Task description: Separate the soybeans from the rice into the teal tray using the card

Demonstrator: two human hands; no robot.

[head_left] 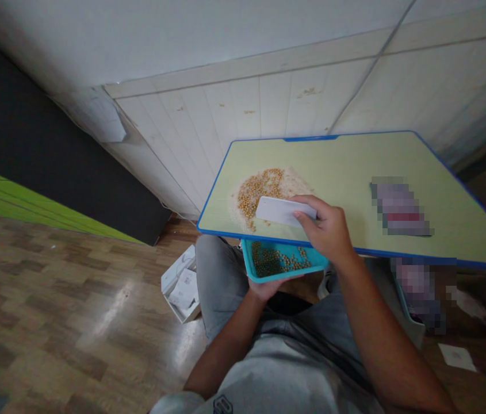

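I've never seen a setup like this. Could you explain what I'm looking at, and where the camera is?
There is no machine here, just a person's two bare hands. The camera sits on their head, looking forward and down, so you see roughly their own view. On the pale green, blue-edged table lie small yellowish balls among pale, fine grains; farther right is an item blurred out on purpose. The right hand grips a flat white piece beside the balls. The left hand holds a turquoise tray from below, at the table's near edge; similar balls are inside.
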